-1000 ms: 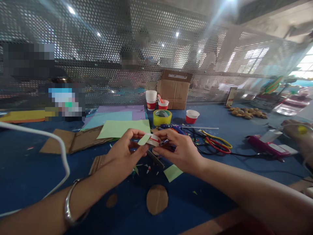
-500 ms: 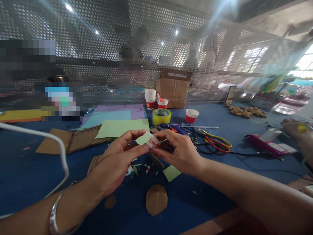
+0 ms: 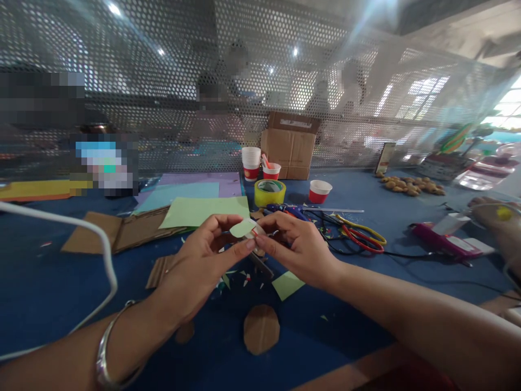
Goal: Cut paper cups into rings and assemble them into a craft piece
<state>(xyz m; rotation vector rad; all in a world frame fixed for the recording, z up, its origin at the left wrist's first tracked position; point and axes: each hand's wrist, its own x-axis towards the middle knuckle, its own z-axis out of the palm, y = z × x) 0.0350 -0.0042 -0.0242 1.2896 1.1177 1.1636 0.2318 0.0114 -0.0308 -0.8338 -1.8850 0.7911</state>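
Both hands meet above the middle of the blue table. My left hand pinches a small white piece with red marks, and a pale green leaf-shaped paper rests against it. From the other side, my right hand grips the same white piece between thumb and fingers. Beneath the hands, partly covered, is a dark flat strip among paper scraps. A green paper square lies under my right wrist. Nearer to me is a round cardboard disc.
Behind stand yellow tape, stacked paper cups, a single cup and a cardboard box. Green paper is at left, a white cable further left. Scissors and a magenta tool lie right, near another person's arm.
The white piece has turned between my fingers, showing less of its red-marked side. My left forearm has shifted slightly right, and the fingers of both hands have moved a little.
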